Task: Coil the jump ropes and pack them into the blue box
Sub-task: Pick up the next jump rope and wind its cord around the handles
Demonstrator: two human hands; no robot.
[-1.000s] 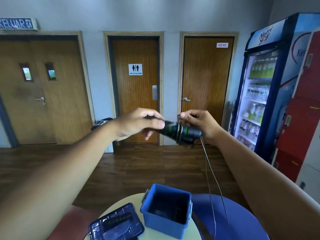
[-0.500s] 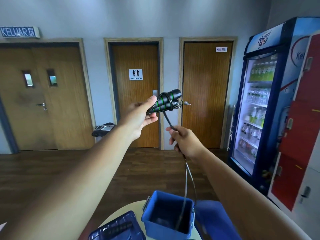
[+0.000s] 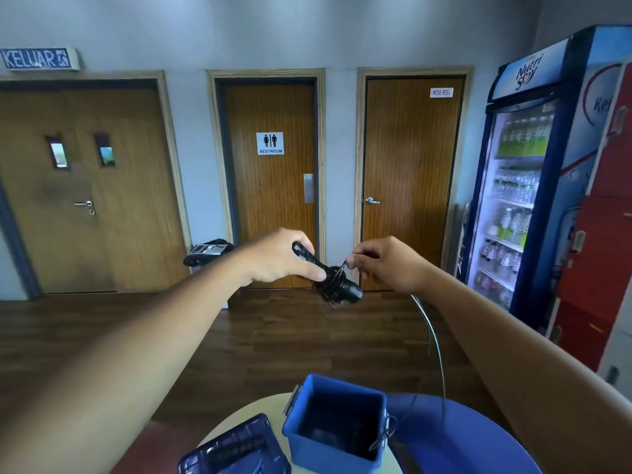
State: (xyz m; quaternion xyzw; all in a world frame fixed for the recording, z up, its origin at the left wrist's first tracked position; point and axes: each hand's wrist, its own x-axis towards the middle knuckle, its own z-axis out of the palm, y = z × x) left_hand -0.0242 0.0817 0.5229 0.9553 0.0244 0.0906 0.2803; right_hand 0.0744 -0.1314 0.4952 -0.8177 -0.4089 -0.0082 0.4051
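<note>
Fingers of the left hand [image 3: 277, 257] curl round the handles [image 3: 342, 289]; right hand [image 3: 390, 265] fingertips pinch the cord [image 3: 433, 336] just beside them, above the blue box [image 3: 328, 449].

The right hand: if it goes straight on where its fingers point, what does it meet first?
Probably the jump rope handles, which the left hand holds just beside the right hand, itself pinching the rope. Depth seems equal, but one view cannot confirm.

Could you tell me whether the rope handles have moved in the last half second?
Yes, downward: the handles were level with the right door's lever and now sit well below it, near the floor line.
</note>
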